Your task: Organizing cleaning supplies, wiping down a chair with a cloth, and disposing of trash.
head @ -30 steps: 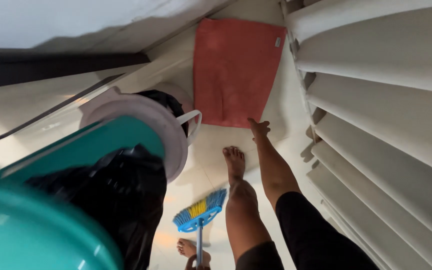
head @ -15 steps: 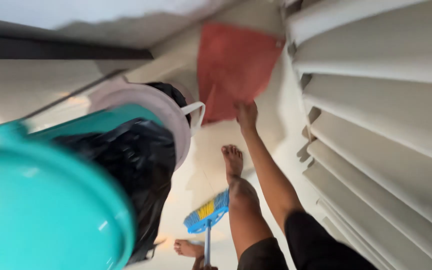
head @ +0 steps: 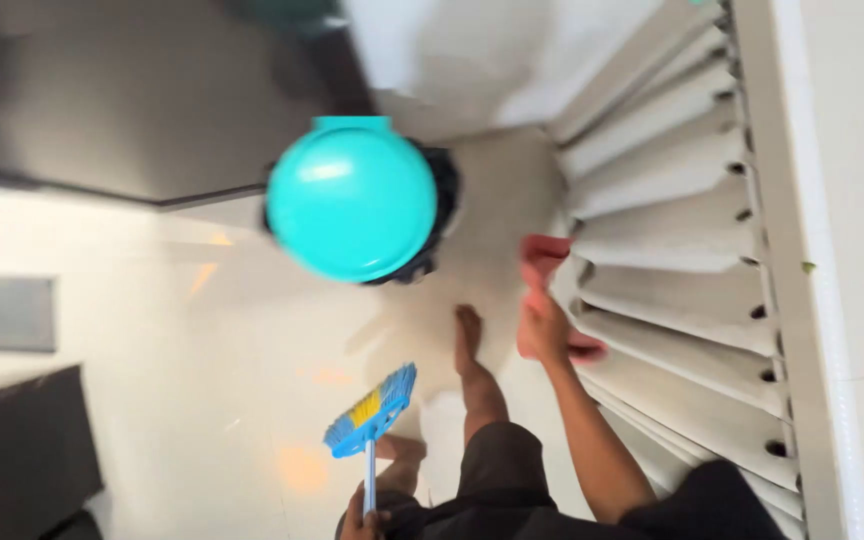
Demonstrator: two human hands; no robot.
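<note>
Overall view: looking straight down from head height at a pale tiled floor (head: 202, 330); the picture is blurred by motion.
Far left of the hands: a dark cabinet corner (head: 17, 450) sits low in the frame, with a grey mat (head: 2, 313) just above it.
Left hand (head: 362, 515): low in the frame, fingers wrapped around the thin blue handle of a broom (head: 372, 415).
Broom head: blue, with yellow and blue bristles, held just above the left hand and tilted up to the right, near the floor.
Above the left hand: a round teal bin lid (head: 352, 200), with a black bin liner (head: 442, 190) showing at its right edge.
Between the hands: the person's bare foot (head: 468, 335) and leg in dark shorts.
Right hand (head: 544, 325): arm stretched forward, fingers closed on a bunched red cloth (head: 542, 262), lifted off the floor.
Right of the right hand: white slatted louvres (head: 672, 250), just beside the cloth.
</note>
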